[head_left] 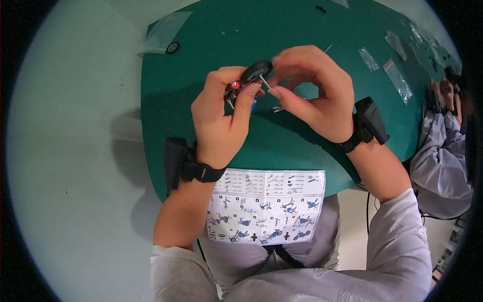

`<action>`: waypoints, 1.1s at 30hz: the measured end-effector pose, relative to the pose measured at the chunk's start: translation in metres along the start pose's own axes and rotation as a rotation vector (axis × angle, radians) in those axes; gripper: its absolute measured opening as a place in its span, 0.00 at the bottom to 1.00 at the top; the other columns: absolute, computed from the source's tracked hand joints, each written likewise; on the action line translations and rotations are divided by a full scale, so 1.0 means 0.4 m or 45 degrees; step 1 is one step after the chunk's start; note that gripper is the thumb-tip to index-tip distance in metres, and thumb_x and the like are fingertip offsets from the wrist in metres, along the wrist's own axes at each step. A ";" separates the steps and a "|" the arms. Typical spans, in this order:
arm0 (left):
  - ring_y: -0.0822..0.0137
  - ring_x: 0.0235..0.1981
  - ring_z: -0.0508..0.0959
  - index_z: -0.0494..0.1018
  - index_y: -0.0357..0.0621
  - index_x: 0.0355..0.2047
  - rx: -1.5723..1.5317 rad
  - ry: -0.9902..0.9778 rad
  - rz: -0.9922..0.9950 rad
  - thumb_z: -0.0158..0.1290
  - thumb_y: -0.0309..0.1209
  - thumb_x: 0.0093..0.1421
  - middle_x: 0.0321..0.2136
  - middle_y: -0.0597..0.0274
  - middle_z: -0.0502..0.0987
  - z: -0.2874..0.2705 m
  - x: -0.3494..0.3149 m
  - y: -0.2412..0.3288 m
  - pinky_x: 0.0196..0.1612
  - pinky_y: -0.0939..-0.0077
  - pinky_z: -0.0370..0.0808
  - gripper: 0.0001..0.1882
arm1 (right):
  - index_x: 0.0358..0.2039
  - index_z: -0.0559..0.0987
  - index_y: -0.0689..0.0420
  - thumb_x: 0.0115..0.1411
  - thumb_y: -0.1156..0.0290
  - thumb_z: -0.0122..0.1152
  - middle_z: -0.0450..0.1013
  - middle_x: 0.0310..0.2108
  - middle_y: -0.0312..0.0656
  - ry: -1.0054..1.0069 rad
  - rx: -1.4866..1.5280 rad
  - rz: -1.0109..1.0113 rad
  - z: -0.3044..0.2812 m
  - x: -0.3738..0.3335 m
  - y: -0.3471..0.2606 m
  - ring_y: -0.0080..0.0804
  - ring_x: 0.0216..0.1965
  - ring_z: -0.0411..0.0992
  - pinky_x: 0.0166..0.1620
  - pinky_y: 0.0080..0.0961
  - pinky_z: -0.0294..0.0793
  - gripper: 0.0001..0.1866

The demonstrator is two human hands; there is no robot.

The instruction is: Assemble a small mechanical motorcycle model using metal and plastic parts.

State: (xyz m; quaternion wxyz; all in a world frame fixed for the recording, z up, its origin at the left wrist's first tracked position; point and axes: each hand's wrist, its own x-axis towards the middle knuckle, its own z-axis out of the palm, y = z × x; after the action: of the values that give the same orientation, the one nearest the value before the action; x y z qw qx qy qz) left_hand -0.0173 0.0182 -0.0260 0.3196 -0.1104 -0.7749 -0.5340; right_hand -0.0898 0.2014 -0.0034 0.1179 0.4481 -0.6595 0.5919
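My left hand (220,111) is closed around a small model vehicle assembly (234,85) with red, blue and metal parts, partly hidden by the fingers. A black toy wheel (256,73) sits at the top of the assembly, tilted. Against the wheel's side stands a thin metal pin (265,82), its lower end at the thumb tip of my right hand (322,93). The right fingers curl beside the wheel, closed on the pin. Below the right hand a small metal piece (277,108) shows, partly covered.
An instruction sheet (266,199) overhangs the table's near edge. On the green table (201,30) lie another black wheel (173,48), a clear bag (168,32) and more plastic bags (397,83) at right. Another person's sleeve (437,146) and hands are at the right edge.
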 end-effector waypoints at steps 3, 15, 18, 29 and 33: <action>0.68 0.33 0.84 0.72 0.37 0.45 0.035 -0.033 0.080 0.59 0.22 0.65 0.37 0.56 0.82 -0.009 0.005 0.004 0.36 0.78 0.78 0.10 | 0.52 0.80 0.60 0.55 0.80 0.72 0.77 0.46 0.44 0.016 0.011 0.012 -0.001 0.006 -0.012 0.29 0.39 0.81 0.37 0.21 0.80 0.22; 0.64 0.34 0.84 0.74 0.37 0.44 -0.012 -0.068 0.132 0.59 0.21 0.63 0.39 0.53 0.81 -0.013 0.009 0.002 0.37 0.75 0.78 0.10 | 0.52 0.81 0.61 0.54 0.79 0.73 0.78 0.47 0.47 -0.119 -0.024 -0.051 -0.020 0.011 -0.002 0.31 0.40 0.81 0.40 0.23 0.82 0.23; 0.64 0.35 0.84 0.74 0.37 0.44 -0.012 -0.081 0.120 0.59 0.21 0.64 0.41 0.53 0.82 -0.015 0.009 0.016 0.39 0.74 0.78 0.10 | 0.50 0.81 0.61 0.54 0.79 0.74 0.78 0.46 0.47 -0.126 0.008 -0.042 -0.026 0.009 0.003 0.31 0.40 0.81 0.40 0.23 0.82 0.22; 0.60 0.38 0.85 0.75 0.37 0.45 0.009 -0.104 0.196 0.60 0.21 0.62 0.41 0.51 0.82 -0.020 0.013 0.016 0.40 0.73 0.80 0.11 | 0.48 0.81 0.61 0.52 0.79 0.76 0.78 0.45 0.47 -0.135 -0.054 -0.122 -0.025 0.009 -0.013 0.31 0.39 0.81 0.39 0.24 0.82 0.22; 0.58 0.38 0.85 0.74 0.36 0.45 -0.025 -0.143 0.145 0.60 0.19 0.61 0.41 0.50 0.82 -0.020 0.012 0.026 0.40 0.72 0.80 0.12 | 0.48 0.80 0.61 0.51 0.78 0.77 0.78 0.45 0.47 -0.168 -0.115 -0.185 -0.035 0.011 -0.019 0.32 0.38 0.81 0.40 0.25 0.83 0.22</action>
State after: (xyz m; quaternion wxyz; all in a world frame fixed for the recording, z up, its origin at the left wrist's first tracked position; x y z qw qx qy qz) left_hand -0.0127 0.0145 -0.0132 0.3044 -0.1870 -0.7789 -0.5154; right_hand -0.0920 0.2124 0.0085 0.1371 0.5270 -0.6576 0.5207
